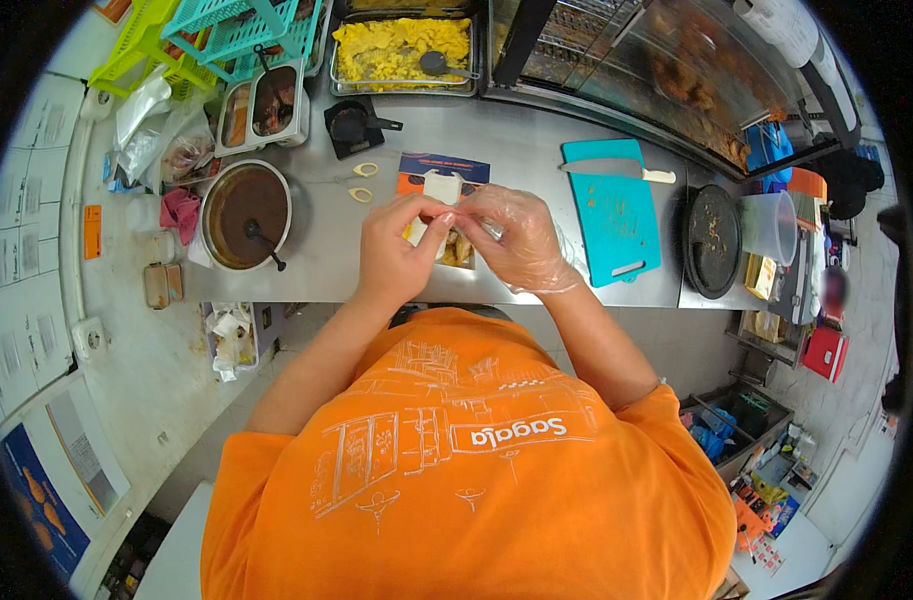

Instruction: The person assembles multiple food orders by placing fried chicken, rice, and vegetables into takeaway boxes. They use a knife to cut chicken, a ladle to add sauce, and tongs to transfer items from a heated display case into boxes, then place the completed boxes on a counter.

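Observation:
My bare left hand and my right hand, in a clear plastic glove, meet over the counter with fingers pinched together. Whatever is between the fingertips is too small to make out. Just beneath them lies an open takeaway food box, blue and orange, partly hidden by my hands. Yellow-brown food pieces show at its near end, and a white flap or cup stands in its middle. To the left of the box are scissors with cream handles.
On the left, a pot of brown sauce holds a ladle. Behind stand steel food pans and a tray of yellow food. At right, a knife rests on a teal cutting board, beside a round black plate. A glass display case borders the back.

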Action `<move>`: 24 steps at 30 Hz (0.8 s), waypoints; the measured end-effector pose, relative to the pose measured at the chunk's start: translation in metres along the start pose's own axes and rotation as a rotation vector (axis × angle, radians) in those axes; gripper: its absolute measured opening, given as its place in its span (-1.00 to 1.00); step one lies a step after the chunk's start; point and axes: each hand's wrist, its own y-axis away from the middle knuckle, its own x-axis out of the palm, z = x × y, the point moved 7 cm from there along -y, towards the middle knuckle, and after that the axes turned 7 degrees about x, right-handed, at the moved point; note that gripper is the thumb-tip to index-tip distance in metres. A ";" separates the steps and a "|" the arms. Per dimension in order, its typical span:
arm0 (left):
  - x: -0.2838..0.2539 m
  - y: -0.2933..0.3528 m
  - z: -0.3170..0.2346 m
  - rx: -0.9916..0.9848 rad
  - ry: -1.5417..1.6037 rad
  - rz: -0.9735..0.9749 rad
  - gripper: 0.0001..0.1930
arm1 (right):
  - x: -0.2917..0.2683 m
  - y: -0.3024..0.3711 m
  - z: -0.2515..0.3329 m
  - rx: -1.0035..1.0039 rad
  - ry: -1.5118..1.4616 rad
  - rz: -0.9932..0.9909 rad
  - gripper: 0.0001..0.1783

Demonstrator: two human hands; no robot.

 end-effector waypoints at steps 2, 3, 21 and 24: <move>0.001 0.003 0.010 -0.054 0.019 -0.011 -0.90 | 0.000 0.004 -0.011 0.044 -0.021 0.036 -0.91; 0.001 0.006 0.016 -0.097 0.040 -0.021 -0.90 | 0.001 0.007 -0.017 0.078 -0.033 0.047 -0.92; -0.007 0.087 0.229 -0.625 -0.155 0.171 -0.35 | 0.159 0.034 -0.113 -0.018 0.209 0.178 -0.48; -0.006 0.087 0.228 -0.598 -0.098 0.182 -0.38 | 0.188 0.031 -0.131 0.176 0.351 0.275 -0.53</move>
